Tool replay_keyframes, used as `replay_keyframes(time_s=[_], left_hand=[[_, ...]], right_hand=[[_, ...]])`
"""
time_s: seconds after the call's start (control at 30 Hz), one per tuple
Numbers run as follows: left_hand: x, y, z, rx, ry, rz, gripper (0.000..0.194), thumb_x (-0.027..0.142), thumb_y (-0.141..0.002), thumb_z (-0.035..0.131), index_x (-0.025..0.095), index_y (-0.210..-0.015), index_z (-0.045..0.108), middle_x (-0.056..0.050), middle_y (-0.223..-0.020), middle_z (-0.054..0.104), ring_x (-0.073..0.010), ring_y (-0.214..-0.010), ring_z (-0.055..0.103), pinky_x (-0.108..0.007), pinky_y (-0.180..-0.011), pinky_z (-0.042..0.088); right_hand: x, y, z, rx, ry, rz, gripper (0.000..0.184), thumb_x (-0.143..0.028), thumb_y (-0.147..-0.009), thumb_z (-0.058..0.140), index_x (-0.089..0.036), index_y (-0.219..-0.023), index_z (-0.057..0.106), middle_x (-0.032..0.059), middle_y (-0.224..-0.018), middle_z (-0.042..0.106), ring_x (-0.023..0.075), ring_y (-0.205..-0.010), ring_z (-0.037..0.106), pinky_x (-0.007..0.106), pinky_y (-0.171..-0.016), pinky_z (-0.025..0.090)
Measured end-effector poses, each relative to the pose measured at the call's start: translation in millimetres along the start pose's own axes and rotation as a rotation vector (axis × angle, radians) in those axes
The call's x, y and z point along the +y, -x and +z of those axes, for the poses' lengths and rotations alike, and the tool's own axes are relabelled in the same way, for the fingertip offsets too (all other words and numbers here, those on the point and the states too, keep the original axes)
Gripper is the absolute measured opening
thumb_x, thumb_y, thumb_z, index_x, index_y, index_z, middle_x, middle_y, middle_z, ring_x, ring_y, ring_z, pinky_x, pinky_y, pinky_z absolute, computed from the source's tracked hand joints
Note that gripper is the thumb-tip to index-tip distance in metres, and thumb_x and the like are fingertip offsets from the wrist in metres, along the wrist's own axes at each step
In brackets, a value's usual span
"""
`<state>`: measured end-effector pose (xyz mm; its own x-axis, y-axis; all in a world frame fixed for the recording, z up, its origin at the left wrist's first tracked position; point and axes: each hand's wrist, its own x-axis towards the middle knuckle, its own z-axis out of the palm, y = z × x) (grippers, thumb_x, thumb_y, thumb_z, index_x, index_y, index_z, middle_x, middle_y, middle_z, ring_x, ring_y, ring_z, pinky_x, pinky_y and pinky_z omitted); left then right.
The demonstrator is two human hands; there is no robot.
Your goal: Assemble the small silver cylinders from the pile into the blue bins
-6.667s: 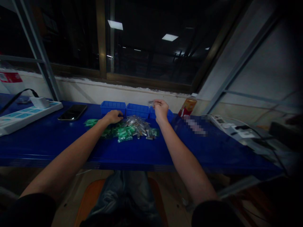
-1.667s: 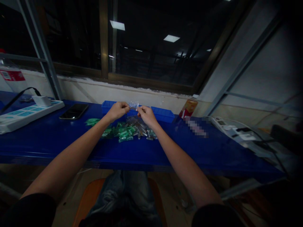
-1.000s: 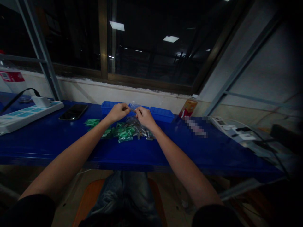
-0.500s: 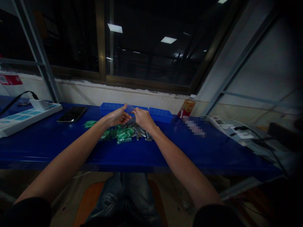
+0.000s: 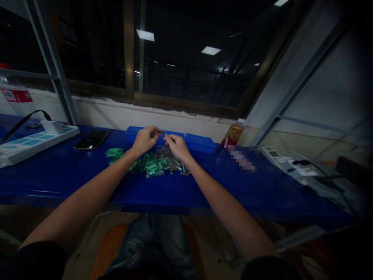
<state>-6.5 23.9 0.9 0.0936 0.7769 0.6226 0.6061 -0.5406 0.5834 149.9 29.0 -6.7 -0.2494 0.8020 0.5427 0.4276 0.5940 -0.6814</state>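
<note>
My left hand (image 5: 145,139) is raised just over the blue table, its fingers pinched on a small thin piece (image 5: 159,132). My right hand (image 5: 176,146) is close beside it on the right with its fingers curled; what they hold is too dim to make out. Under both hands lies a pile of small clear bags with green and metal parts (image 5: 155,164). Behind the hands, a row of low blue bins (image 5: 201,142) stands along the wall.
A dark phone (image 5: 91,139) and a white power strip (image 5: 29,142) lie on the left of the blue table (image 5: 72,175). An orange packet (image 5: 232,136) stands right of the bins. Another power strip with cables (image 5: 287,161) lies far right. The window wall is close behind.
Both hands held a small clear bag between them. The left hand then opened briefly and now pinches a small piece. The right hand has drawn back slightly, lower over the pile.
</note>
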Motion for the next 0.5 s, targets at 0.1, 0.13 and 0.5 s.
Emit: replay_keyframes(time_s=[0.1, 0.13, 0.5], left_hand=[[1, 2, 2.0, -0.04, -0.126, 0.185, 0.025, 0.019, -0.076, 0.047, 0.018, -0.092, 0.067, -0.006, -0.09, 0.063, -0.0182, -0.084, 0.056, -0.031, -0.082, 0.042], [1, 2, 3.1, -0.05, -0.14, 0.216, 0.026, 0.017, -0.076, 0.047, 0.019, -0.092, 0.068, -0.007, -0.091, 0.062, -0.0184, -0.087, 0.056, -0.031, -0.084, 0.041], [4, -1, 4.9, -0.219, 0.441, -0.378, 0.049, 0.051, -0.083, 0.036, 0.013, -0.086, 0.067, -0.008, -0.084, 0.064, -0.0164, -0.069, 0.055, -0.028, -0.062, 0.043]], right_hand=[[3, -3, 2, 0.014, -0.277, 0.231, 0.045, -0.052, -0.083, 0.038, -0.015, -0.072, 0.06, 0.001, -0.059, 0.055, 0.0103, -0.053, 0.053, 0.02, -0.049, 0.037], [5, -4, 2, 0.027, -0.333, 0.281, 0.042, -0.051, -0.081, 0.041, -0.015, -0.072, 0.059, 0.0006, -0.059, 0.055, 0.0095, -0.051, 0.052, 0.019, -0.046, 0.035], [9, 0, -3, 0.159, 0.226, -0.183, 0.022, -0.023, -0.079, 0.044, -0.018, -0.088, 0.063, 0.0031, -0.075, 0.063, 0.0145, -0.067, 0.055, 0.026, -0.067, 0.042]])
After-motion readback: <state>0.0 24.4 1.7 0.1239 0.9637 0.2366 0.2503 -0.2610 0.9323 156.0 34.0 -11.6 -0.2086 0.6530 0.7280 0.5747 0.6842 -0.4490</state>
